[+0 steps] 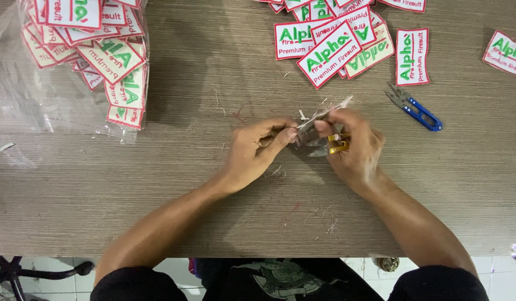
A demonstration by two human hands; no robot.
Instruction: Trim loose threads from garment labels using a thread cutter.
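Note:
My left hand [257, 149] and my right hand [354, 146] meet over the middle of a wooden table [213, 212]. Between their fingertips they pinch one embroidered patch [324, 113], seen almost edge-on with its white back showing. My right hand also holds a small thread snipper with a yellow handle [338, 146] against its palm. A second snipper with a blue handle [415, 107] lies on the table, up and right of my right hand.
A pile of white patches with red borders and green lettering [339, 39] lies at the top centre. A clear plastic bag of the same patches [96, 50] sits top left. Another patch [504, 53] lies far right. Loose thread bits [325, 220] litter the table.

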